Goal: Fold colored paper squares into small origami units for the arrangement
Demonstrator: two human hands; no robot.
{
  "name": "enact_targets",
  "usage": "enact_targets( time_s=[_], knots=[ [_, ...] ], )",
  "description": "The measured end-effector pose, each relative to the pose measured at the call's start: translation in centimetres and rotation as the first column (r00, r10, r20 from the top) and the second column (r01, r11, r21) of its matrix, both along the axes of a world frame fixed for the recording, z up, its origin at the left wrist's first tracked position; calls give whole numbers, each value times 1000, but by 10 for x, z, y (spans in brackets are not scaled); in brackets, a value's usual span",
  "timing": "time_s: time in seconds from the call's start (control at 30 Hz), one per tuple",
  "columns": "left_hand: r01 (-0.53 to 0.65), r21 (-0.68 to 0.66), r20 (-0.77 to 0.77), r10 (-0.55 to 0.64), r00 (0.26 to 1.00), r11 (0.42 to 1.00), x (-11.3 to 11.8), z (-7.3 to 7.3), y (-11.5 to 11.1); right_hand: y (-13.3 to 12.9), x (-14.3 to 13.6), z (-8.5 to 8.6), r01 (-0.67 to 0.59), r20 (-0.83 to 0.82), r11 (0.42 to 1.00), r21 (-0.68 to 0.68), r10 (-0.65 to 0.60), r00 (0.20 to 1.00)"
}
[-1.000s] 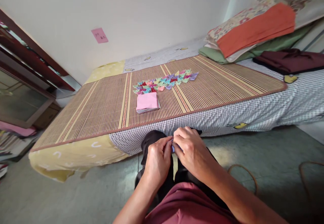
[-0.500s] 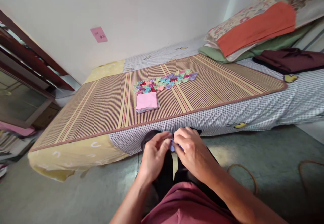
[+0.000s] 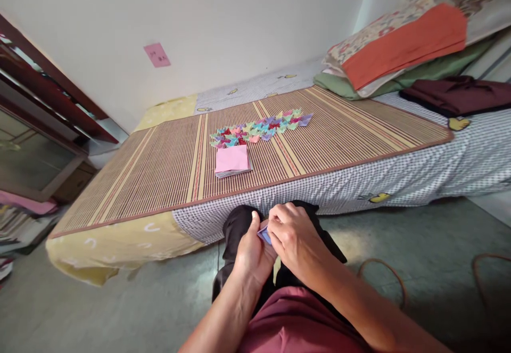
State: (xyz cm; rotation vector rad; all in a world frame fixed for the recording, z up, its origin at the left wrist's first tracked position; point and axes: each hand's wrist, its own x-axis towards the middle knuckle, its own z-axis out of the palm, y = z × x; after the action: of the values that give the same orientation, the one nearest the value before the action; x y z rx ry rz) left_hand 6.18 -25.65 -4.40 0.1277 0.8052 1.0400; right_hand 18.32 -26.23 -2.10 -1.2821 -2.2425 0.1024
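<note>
Left hand: here's the change — the left hand [image 3: 254, 254] has rolled palm-up, its thumb now lifted, where a second ago thumb and fingers met at the paper; its grip is apart.
Right hand: no such switch here, the right hand [image 3: 294, 235] stays curled over, its grip looking clamped on the paper's far end, though the fingertips themselves are hidden.
Folded paper: the small blue-violet piece of folded paper [image 3: 264, 235] sits between the two hands, on the wearer's side of the pink-topped stack and a little to its right. More of its blue face shows now; I'd judge the left hand is supporting it while the right works the edge. It looks thin and crisp, with a paler purple border.
Pink-topped stack: a squarish pile of loose paper sheets [image 3: 232, 159], smooth pink on top, its layered edges slightly uneven.
Colourful rows: just behind the stack and running off to its right — many small, pointed, folded-paper shapes [image 3: 261, 128] in green, turquoise, red and purple, packed close.
Striped mat: under the stack, a ribbed brown-and-tan mat [image 3: 167, 172], finely slatted, bound with a brown edge.
</note>
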Motion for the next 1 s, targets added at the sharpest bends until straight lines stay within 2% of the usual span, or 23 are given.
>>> enact_targets(
  time_s=[0.27,0.43,0.6,0.7,0.83,1.0],
  knots=[
    [-63,-80,32,65,997,995,6,5,-1,-1,-4,-8,-28,-71,1000,13,29,997],
    [-138,-96,-11,138,990,986,8,3,-1,-1,-7,-9,-21,-91,1000,-1,21,996],
    [-75,-74,37,77,996,994,0,-1,2,-1,-5,-7,-23,-126,1000,-12,21,992],
    [-62,-55,45,64,997,997,-6,1,4,1,5,-4,-39,-223,998,-44,28,975],
    [-94,-34,32,95,995,995,-12,3,7,6,24,-2,-96,-429,994,-45,68,901],
    [-125,-29,23,126,992,992,-14,-2,9,1,22,-3,-99,-456,995,-34,73,887]
  ],
)
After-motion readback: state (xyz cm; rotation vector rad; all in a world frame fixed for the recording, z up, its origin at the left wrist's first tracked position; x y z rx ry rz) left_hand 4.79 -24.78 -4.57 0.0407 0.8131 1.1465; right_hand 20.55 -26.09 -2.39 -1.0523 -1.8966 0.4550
